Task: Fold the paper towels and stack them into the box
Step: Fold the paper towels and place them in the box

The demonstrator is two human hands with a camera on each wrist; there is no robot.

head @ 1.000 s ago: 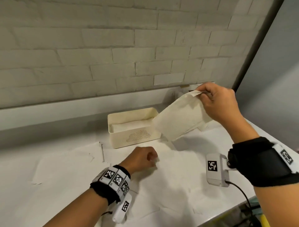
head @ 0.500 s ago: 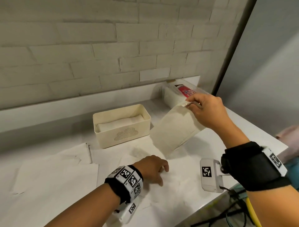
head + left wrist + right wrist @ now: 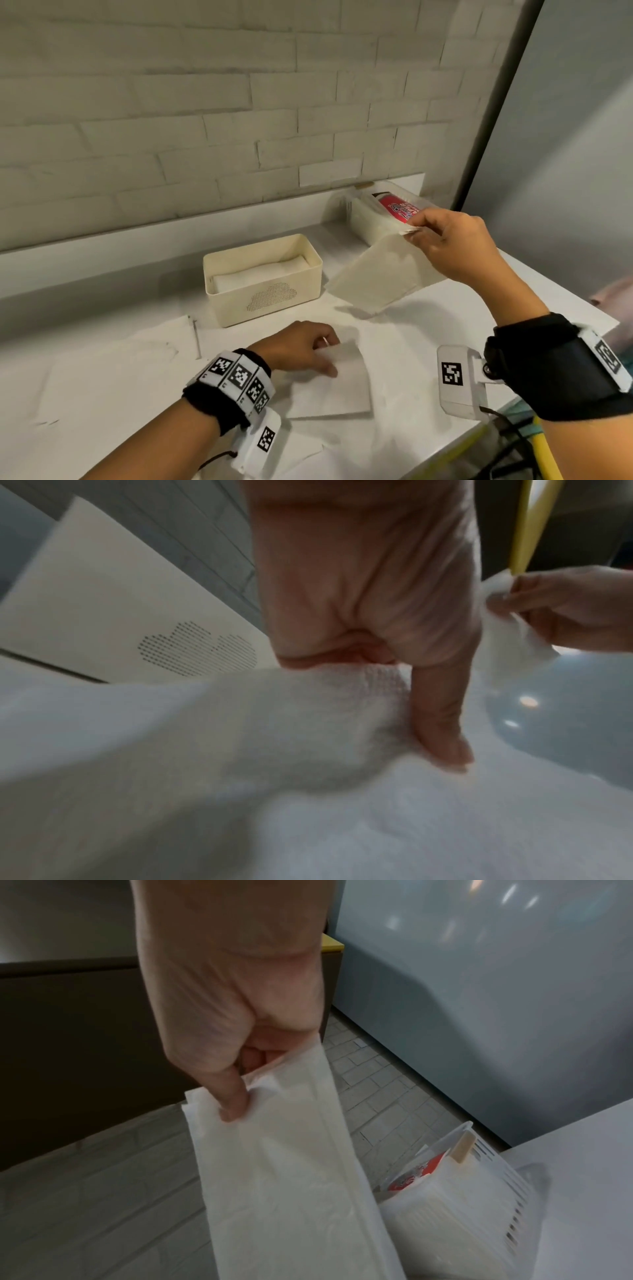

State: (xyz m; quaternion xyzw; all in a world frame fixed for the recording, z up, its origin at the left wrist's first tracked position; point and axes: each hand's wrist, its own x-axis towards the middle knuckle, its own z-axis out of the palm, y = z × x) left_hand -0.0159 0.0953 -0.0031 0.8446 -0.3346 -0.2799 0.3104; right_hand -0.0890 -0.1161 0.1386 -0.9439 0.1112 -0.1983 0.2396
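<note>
The cream box (image 3: 262, 301) with a dotted cloud on its front stands mid-table and has folded towels (image 3: 260, 274) lying inside. My right hand (image 3: 416, 231) pinches the top corner of a paper towel (image 3: 383, 277) that hangs in the air just right of the box; the right wrist view shows the thumb (image 3: 232, 1096) pressed on that towel (image 3: 281, 1177). In front of the box, my left hand (image 3: 325, 353) grips the raised edge of another towel (image 3: 335, 387) lying on the table. In the left wrist view its fingers curl round the fold (image 3: 308, 691) and the thumb (image 3: 441, 739) presses down.
A white slotted basket (image 3: 363, 219) holding a pack of towels with a red label (image 3: 397, 205) sits at the back right against the brick wall. More loose sheets (image 3: 113, 373) lie spread on the left of the table. The table's edge (image 3: 462, 442) runs close by on the right.
My right hand has lowered the hanging towel a little towards the table. My left hand, a fist resting on the table before, has taken hold of a sheet's edge and lifted it.
</note>
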